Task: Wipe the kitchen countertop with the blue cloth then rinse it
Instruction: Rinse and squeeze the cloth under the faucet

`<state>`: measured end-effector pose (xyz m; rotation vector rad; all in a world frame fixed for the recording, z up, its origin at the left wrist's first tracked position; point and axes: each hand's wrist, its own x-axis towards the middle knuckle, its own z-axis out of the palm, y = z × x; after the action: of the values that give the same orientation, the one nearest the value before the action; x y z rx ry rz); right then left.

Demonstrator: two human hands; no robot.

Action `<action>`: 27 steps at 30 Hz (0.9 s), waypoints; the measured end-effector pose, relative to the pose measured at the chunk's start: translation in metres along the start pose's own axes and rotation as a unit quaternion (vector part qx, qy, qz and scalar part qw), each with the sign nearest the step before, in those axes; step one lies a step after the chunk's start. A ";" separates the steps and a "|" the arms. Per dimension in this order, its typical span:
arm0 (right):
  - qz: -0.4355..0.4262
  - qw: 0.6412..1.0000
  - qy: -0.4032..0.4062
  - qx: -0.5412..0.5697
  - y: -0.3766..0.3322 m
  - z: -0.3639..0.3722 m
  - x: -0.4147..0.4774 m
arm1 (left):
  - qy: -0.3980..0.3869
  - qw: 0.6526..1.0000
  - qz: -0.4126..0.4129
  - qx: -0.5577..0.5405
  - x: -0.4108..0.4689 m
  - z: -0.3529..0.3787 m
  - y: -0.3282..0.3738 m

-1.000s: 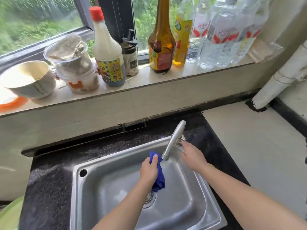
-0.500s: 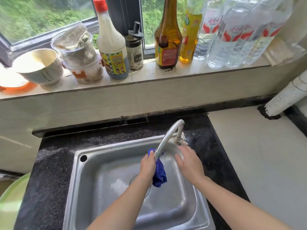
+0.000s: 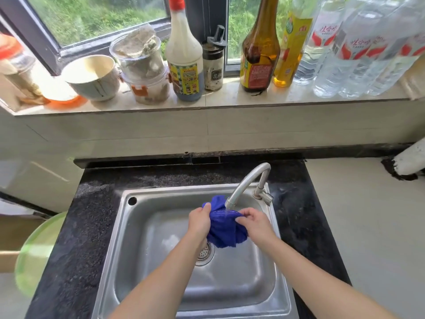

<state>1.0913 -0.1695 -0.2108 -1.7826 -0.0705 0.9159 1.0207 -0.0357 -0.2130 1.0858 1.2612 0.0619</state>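
The blue cloth (image 3: 224, 229) is being gripped by the left hand (image 3: 199, 223) and right hand (image 3: 257, 224), fingers curled, beneath the faucet (image 3: 247, 183) over the sink (image 3: 128, 249).

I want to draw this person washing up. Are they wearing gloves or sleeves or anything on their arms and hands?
No gloves: the left hand and right hand are bare, with no rings showing. The left forearm and right forearm are bare too, down to the picture's edge: no sleeve, watch or bracelet in view.
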 end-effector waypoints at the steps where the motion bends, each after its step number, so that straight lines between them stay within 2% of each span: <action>1: 0.006 1.000 0.014 0.019 -0.007 0.000 0.000 | -0.001 1.000 0.006 0.003 -0.002 0.001 -0.001; 3: 0.033 0.998 0.018 0.042 -0.017 0.003 -0.001 | -0.012 1.000 0.010 0.006 -0.006 0.004 -0.002; 6: 0.097 0.993 -0.062 0.022 -0.024 0.007 -0.009 | -0.021 0.999 0.025 -0.026 -0.010 0.005 -0.001; 8: 0.090 0.991 -0.097 -0.011 -0.019 0.006 -0.011 | -0.015 0.998 0.050 -0.036 -0.007 0.000 -0.002; 13: 0.058 0.996 -0.005 0.065 -0.014 -0.002 0.010 | -0.024 0.998 0.064 0.005 -0.008 0.001 -0.012; 16: 0.088 0.990 0.037 0.105 -0.012 0.003 0.020 | -0.054 0.997 0.036 0.040 -0.007 0.000 -0.016; 18: 0.119 0.980 0.080 0.137 -0.010 -0.001 0.025 | -0.089 0.994 0.039 0.057 -0.005 -0.006 -0.022; 20: 0.136 0.967 0.089 0.196 -0.012 -0.010 0.028 | -0.097 0.992 0.052 0.055 -0.002 -0.014 -0.030; 23: 0.144 0.961 0.016 0.236 -0.019 -0.016 0.020 | -0.121 0.980 0.103 0.122 0.001 -0.024 -0.034; 25: 0.133 0.966 -0.033 0.218 -0.023 -0.014 0.015 | -0.188 0.959 0.102 0.187 -0.004 -0.024 -0.034; 27: 0.128 0.971 -0.079 0.188 -0.025 -0.012 0.015 | -0.197 0.938 0.107 0.265 -0.006 -0.021 -0.034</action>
<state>1.1186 -0.1616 -0.1969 -1.3839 0.2230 1.1698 0.9844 -0.0441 -0.2302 1.6066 0.8043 -0.3372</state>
